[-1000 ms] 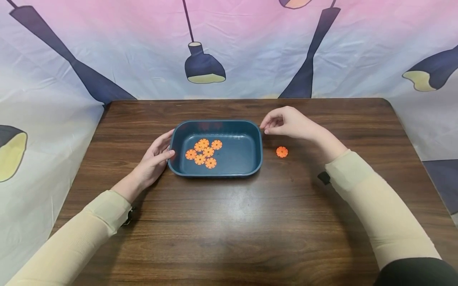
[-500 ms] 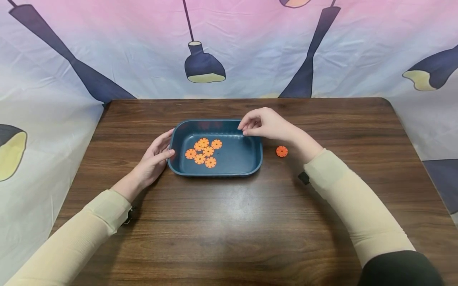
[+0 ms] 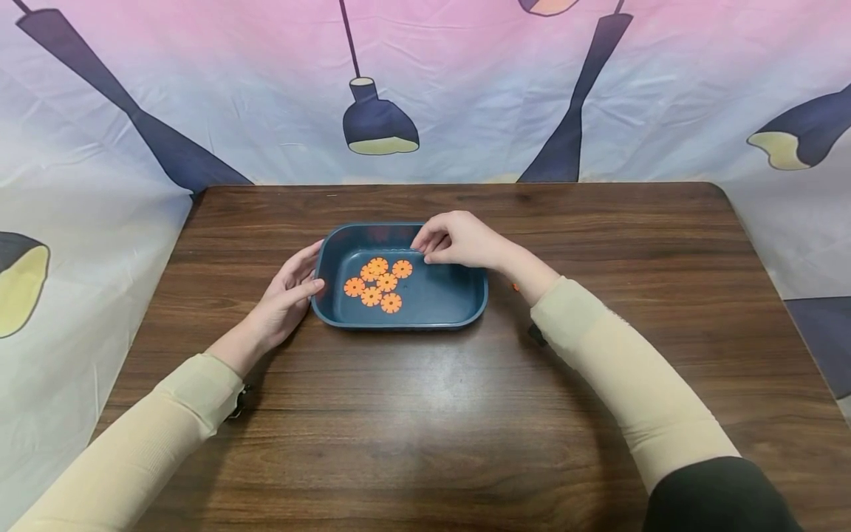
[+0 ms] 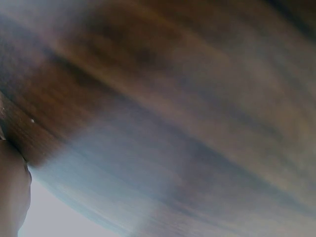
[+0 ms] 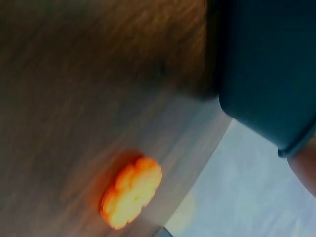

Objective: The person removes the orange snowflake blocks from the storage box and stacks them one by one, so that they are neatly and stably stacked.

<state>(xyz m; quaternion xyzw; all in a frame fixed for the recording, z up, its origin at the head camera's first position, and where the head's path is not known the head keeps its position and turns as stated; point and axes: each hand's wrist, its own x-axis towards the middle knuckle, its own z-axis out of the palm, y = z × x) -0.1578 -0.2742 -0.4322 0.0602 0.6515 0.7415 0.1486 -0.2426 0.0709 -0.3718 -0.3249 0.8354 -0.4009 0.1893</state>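
A deep dark-blue tray (image 3: pixel 439 307) sits on the wooden table, with several orange notched plastic discs (image 3: pixel 391 303) in its left half. My left hand (image 3: pixel 286 295) grips the tray's left end, thumb over the rim and fingers along the outer wall. Over the tray's right half hovers my right hand (image 3: pixel 462 240), fingers loosely bent, thumb and index apart, with no disc visible between them. Its fingertips are just right of the discs. One more orange disc (image 5: pixel 132 192) lies on the table right of the tray, mostly hidden by my right wrist in the head view.
The brown table (image 3: pixel 425 414) reaches toward me and ends at the back against a printed fabric backdrop (image 3: pixel 465 111) with lamp drawings. In the left wrist view, only table surface, a strip of pale backdrop and part of the hand (image 4: pixel 14 190) show.
My right hand has moved left from beside the tray's right end to above its inside, and its wrist now covers most of the loose disc. The left hand, tray and discs stay put.
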